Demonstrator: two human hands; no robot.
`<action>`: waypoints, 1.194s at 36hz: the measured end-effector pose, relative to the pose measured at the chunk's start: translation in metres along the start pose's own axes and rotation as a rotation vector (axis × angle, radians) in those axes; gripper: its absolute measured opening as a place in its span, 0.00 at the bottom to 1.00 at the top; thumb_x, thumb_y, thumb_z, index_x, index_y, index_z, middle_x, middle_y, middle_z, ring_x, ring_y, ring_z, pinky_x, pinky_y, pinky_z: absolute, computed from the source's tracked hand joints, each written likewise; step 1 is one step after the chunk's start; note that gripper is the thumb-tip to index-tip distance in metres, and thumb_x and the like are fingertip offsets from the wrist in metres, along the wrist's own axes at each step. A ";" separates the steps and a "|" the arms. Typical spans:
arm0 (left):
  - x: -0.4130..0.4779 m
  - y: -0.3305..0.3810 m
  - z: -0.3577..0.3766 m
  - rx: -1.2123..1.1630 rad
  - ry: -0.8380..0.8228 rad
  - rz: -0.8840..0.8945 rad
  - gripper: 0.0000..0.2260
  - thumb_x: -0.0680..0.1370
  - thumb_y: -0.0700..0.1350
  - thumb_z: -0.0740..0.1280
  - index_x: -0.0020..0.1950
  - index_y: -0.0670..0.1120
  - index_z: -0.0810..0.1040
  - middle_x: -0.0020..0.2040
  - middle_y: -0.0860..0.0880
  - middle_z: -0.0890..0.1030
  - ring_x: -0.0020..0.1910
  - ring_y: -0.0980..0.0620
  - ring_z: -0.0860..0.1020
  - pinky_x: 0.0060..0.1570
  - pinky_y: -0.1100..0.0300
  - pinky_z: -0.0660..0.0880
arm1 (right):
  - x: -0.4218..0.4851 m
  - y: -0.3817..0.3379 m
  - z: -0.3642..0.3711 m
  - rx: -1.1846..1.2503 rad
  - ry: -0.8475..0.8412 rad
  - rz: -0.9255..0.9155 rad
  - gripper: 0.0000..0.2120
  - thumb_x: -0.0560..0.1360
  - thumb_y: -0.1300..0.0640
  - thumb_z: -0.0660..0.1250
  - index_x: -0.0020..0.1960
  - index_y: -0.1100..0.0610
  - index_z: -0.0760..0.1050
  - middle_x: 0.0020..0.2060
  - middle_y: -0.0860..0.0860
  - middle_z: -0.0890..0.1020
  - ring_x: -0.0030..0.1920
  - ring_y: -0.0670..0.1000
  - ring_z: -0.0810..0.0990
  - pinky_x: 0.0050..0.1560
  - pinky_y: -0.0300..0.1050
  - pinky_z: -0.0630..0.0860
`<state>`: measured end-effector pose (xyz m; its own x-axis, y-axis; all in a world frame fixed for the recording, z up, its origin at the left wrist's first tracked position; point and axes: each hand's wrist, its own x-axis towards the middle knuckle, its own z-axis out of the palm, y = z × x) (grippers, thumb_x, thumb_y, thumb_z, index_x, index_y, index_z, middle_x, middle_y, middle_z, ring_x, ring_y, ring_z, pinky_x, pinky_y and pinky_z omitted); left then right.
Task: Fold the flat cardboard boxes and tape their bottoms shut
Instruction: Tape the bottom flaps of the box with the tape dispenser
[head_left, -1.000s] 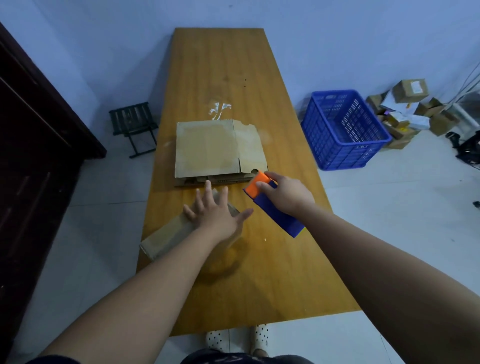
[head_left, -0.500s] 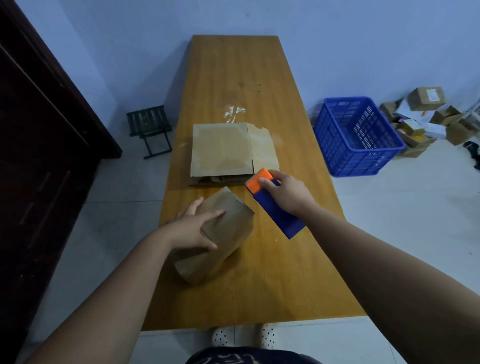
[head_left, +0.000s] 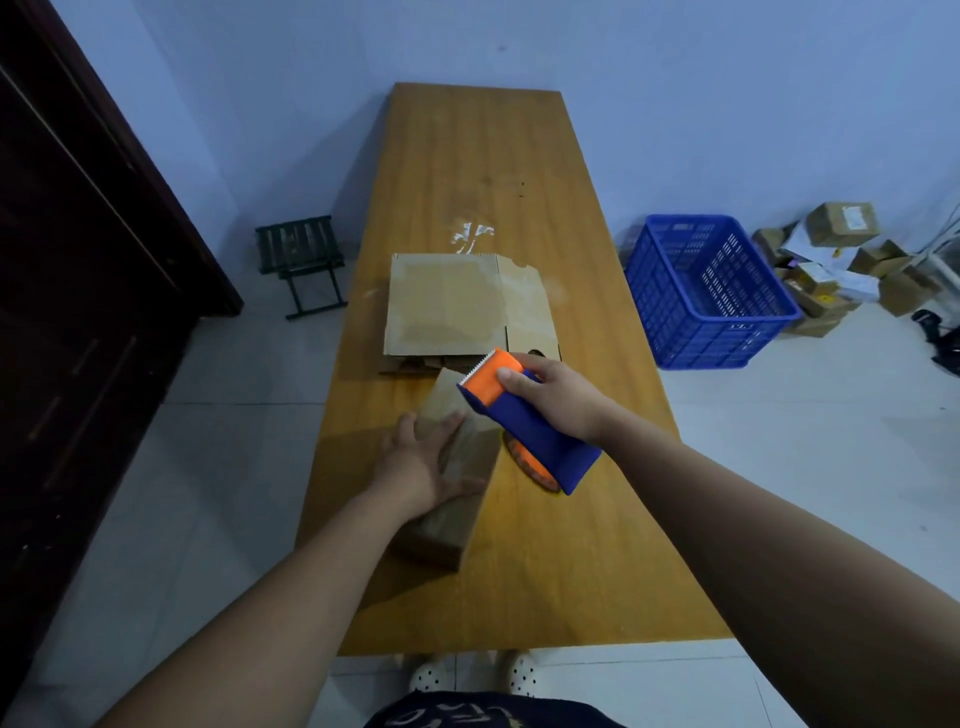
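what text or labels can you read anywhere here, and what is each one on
No text here reads clearly.
Dark garment: pale outlined letters, cut off by the frame edge, unreadable.
Floor box: white label, too small to read.
Blue crate: small mark on its front wall, too small.
Tape dispenser and flat cardboard stack: no text visible.

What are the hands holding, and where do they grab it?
The right hand grips the blue and orange plastic tape dispenser round its blue body. The left hand only presses on top of the folded brown cardboard box.
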<state>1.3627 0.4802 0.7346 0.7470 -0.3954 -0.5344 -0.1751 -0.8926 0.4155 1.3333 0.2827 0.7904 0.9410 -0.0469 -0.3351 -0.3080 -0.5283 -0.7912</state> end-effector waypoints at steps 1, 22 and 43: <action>0.001 0.004 0.005 -0.053 0.039 -0.019 0.41 0.69 0.66 0.68 0.74 0.68 0.47 0.77 0.49 0.43 0.75 0.39 0.49 0.67 0.40 0.62 | -0.001 0.001 0.000 0.021 -0.026 -0.003 0.17 0.80 0.40 0.56 0.66 0.43 0.69 0.46 0.47 0.82 0.43 0.47 0.81 0.43 0.40 0.75; 0.010 0.026 0.019 -0.641 0.597 -0.026 0.13 0.78 0.44 0.64 0.33 0.51 0.69 0.52 0.47 0.71 0.54 0.48 0.71 0.53 0.53 0.72 | -0.006 -0.002 -0.002 0.047 -0.241 -0.006 0.20 0.78 0.36 0.57 0.64 0.44 0.71 0.46 0.45 0.82 0.44 0.49 0.82 0.47 0.45 0.77; -0.016 0.011 -0.011 -1.018 0.101 -0.105 0.07 0.78 0.47 0.67 0.54 0.46 0.79 0.49 0.48 0.81 0.57 0.47 0.76 0.52 0.54 0.69 | -0.010 -0.017 -0.001 -0.108 -0.314 -0.003 0.17 0.77 0.36 0.57 0.62 0.40 0.68 0.50 0.46 0.80 0.48 0.49 0.80 0.52 0.44 0.77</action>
<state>1.3559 0.4790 0.7553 0.7859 -0.2643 -0.5591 0.4855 -0.2962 0.8225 1.3291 0.2911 0.8083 0.8476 0.2090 -0.4877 -0.2733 -0.6158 -0.7390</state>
